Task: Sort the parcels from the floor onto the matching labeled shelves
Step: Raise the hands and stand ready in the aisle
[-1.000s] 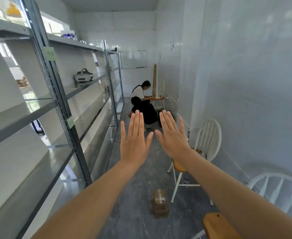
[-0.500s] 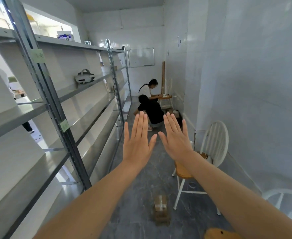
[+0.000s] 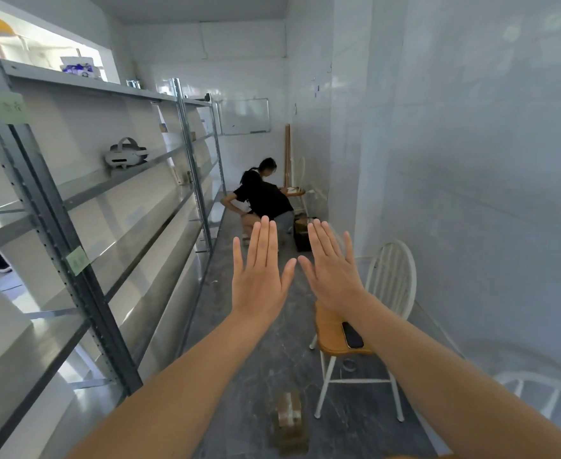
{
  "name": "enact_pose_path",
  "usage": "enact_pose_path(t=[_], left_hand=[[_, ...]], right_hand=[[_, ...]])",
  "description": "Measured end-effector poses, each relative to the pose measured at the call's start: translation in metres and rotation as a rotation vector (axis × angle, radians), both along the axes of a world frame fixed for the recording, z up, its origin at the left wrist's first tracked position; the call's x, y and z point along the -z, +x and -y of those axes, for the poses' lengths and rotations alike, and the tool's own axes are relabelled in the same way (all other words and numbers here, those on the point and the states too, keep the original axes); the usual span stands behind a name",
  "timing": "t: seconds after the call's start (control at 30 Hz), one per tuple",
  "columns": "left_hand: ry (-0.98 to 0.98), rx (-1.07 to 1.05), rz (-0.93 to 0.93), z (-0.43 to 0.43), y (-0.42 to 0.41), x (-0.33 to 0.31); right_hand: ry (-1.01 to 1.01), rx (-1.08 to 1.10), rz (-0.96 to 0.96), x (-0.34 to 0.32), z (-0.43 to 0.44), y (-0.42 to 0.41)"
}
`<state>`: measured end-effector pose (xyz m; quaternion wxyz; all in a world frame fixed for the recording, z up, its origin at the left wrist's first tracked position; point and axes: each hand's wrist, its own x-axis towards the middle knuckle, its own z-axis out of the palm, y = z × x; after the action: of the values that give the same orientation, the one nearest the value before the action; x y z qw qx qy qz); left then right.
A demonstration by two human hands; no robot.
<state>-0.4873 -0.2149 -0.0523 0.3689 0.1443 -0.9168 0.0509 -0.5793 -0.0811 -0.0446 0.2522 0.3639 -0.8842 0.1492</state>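
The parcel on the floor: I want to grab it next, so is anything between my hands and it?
Nothing visible. The parcel lies alone on bare floor, left of the chair. Both the left hand and right hand are open and raised above it.

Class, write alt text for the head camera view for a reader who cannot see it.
Two bare hands, left hand and right hand, are held out flat and empty above a narrow aisle. A taped cardboard parcel lies on the floor below, metal shelving runs along the left, and a white chair holding a phone stands on the right.
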Motion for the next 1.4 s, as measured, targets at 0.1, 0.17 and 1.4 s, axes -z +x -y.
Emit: enact_pose_path(t=[0.1,0.17,1.4], left_hand=[[0.02,0.012,-0.01,0.017,-0.012,0.001],[0.034,0.015,-0.011,0.029,-0.019,0.002],[0.072,0.084,0.188,0.221,-0.096,0.084]], right_hand=[[0.016,0.004,-0.003,0.0,0.013,-0.01],[0.034,0.009,-0.01,-0.002,0.025,-0.016],[0.212,0.027,0.192,0.072,0.221,-0.081]])
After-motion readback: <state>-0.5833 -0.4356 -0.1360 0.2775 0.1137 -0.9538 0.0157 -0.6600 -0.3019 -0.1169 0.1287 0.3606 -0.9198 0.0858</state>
